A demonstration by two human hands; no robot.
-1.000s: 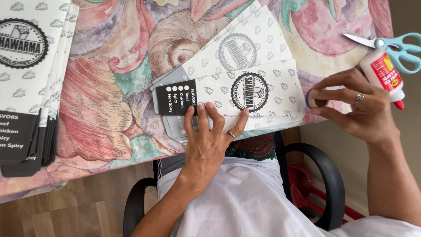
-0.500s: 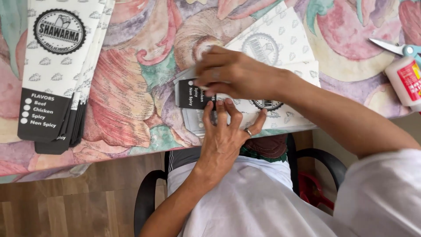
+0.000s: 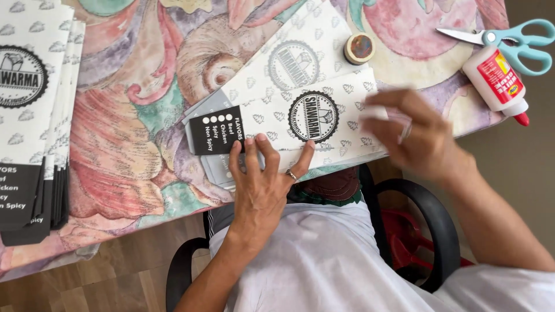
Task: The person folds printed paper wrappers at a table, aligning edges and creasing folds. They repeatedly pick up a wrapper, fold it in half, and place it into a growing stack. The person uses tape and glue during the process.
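White patterned paper sleeve (image 3: 324, 124): my left hand (image 3: 263, 185), fingers spread, should press it flat; right hand (image 3: 419, 136) blurred, its grip I cannot tell.

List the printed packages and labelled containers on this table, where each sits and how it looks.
White paper sleeve with round black emblem and black end panel: table centre, under left hand.
Stack of matching sleeves: left edge.
White glue bottle with red label and red tip: right, beside teal scissors.

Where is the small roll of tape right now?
In the head view, the tape roll lies on the patterned tablecloth toward the upper right, at the top edge of the printed paper sleeve, left of the scissors and glue bottle.
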